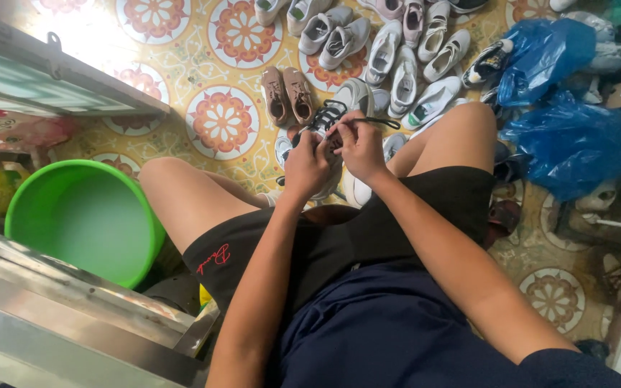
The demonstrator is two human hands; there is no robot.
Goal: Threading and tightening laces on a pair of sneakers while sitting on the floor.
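Blue plastic bags (pixel 573 140) far right, green basin (pixel 84 215) near left on the patterned tile floor (pixel 181 86). Pile of pale sneakers (pixel 404 57) far centre. White sneaker (pixel 343 97) between the knees: left hand (pixel 307 164) grip clenched on its upper, right hand (pixel 359 144) grip pinching the black lace (pixel 376 121).

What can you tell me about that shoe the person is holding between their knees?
The sneaker is pale grey-white with black laces, held toe pointing away over the patterned floor. The left hand grips its near end; the right hand pinches a black lace that trails to the right. The hands hide most of its body.
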